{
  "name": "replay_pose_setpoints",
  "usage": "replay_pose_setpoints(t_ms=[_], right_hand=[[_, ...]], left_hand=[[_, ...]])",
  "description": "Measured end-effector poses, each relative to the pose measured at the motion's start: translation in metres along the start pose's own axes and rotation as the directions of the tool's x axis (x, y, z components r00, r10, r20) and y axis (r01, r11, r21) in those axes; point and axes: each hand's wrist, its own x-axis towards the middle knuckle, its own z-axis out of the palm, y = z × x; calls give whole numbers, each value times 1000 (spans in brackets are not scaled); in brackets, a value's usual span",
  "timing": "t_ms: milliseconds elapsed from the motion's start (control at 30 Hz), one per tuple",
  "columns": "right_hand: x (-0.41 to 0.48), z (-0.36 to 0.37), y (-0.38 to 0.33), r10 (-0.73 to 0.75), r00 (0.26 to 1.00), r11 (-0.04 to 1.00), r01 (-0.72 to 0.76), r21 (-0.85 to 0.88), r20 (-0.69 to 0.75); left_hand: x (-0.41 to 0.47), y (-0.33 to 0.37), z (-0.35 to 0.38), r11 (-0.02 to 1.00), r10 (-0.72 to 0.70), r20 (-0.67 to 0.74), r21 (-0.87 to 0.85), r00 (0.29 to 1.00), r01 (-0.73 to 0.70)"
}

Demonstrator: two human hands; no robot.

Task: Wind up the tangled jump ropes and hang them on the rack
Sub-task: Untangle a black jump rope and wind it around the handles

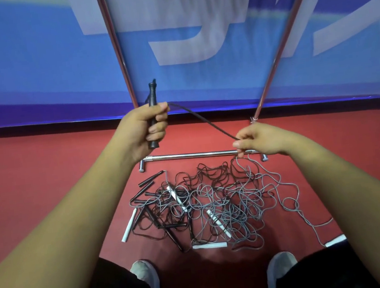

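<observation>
Blue banner (193,23) with large pale lettering fills the background beyond both grips. Red floor (32,175) below them.

Rack (192,154): chrome frame. Two uprights rise past the grips against the banner; its base bar lies on the floor just under and between them. Nothing hangs on what shows of it.

Tangle of jump ropes (215,203) on the floor, below the grips and nearer the person than the base bar. Black cords toward the left grip's side, grey cords toward the right grip's side, heavily interlooped. Several white handles (210,246) and black ones scattered through it. Pale shoes (144,271) at the near edge.

Left grip (142,130): clenched round a black handle (152,91), held upright, top end clear above the fist.

Right grip (258,141): thumb and fingers pinching the black cord (202,118), which runs taut-ish from the left grip down to it, then drops from under it into the tangle.

Judgement: the first rope is being drawn out; winding has barely begun.

To do it well:
- Keep the handle fixed in the left grip as an anchor.
- Let the cord slide through the right grip's pinch, feeling for snags.
- Lift slowly; a hard pull likely tightens loops round the grey cords.
- Lay even coils against the handle only once a free length comes clear.
</observation>
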Motion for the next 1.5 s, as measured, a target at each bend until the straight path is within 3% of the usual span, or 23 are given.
replay_pose_setpoints(t_ms=[67,100,133,167,200,233,267,433,567,667,767,867,1000,1033,1067,1100,1133,1167,1200,1233,1333,1367,1500], right_hand=[[1,-1,8,31,999,997,-30,-66,17],[2,-1,9,29,1000,998,-29,-49,-12],[4,-1,9,25,998,1000,-25,12,-61],[4,-1,7,19,993,994,-7,106,-120],[4,-2,3,17,984,979,19,203,-175],[3,-3,-2,11,978,959,48,278,-206],[2,-4,-7,-1,978,948,68,312,-211],[-6,8,-44,-125,990,962,137,236,-67],[-3,7,-58,-203,958,930,254,268,-202],[-1,2,-51,-209,957,965,235,115,-203],[1,-1,-38,-167,980,986,169,8,-109],[4,-8,-18,-97,990,995,96,-10,-99],[7,-16,12,65,994,997,-68,-31,-93],[7,-16,17,92,991,995,-96,-34,-96],[7,-16,19,100,988,995,-101,-7,-118],[7,-16,20,97,984,995,-89,54,-148],[6,-16,17,86,979,990,-63,129,-184],[6,-16,12,69,974,982,-27,189,-217],[5,-15,5,47,970,976,5,216,-237],[5,-13,-3,24,970,975,30,219,-241],[0,-2,-32,-65,986,982,90,168,-152],[-1,3,-41,-102,987,979,122,163,-122],[-3,11,-64,-232,953,941,270,205,-194]], left_hand=[[3,-2,-3,998,-9,-81,-56,997,4],[6,-2,-7,1000,20,-168,24,986,-16],[6,0,-10,970,88,-264,242,960,-23],[8,-1,-15,839,191,-340,544,921,26],[7,0,-19,641,280,-363,760,888,108],[7,-3,-22,506,323,-354,848,878,155],[5,-6,-19,476,314,-327,866,891,151],[0,-28,10,669,77,-28,743,997,-31],[-4,-30,22,645,-92,162,761,983,-65],[-5,-21,27,786,-57,121,618,991,-30],[-4,-11,25,950,-17,95,311,995,-13],[-2,-3,15,996,38,48,80,998,-42],[1,10,3,981,80,-56,-170,995,-88],[2,12,-3,986,92,-115,-129,989,-107],[4,14,-9,992,127,-208,33,970,-123],[4,13,-17,944,195,-301,315,933,-95],[5,11,-24,787,277,-370,617,887,12],[6,8,-30,592,352,-395,796,849,125],[6,4,-33,464,391,-390,866,834,187],[6,1,-31,442,385,-370,878,845,183],[3,-7,-11,639,197,-196,769,961,25],[2,-12,-3,656,125,-105,755,987,-2],[-9,-23,19,531,-103,126,846,987,-52]])
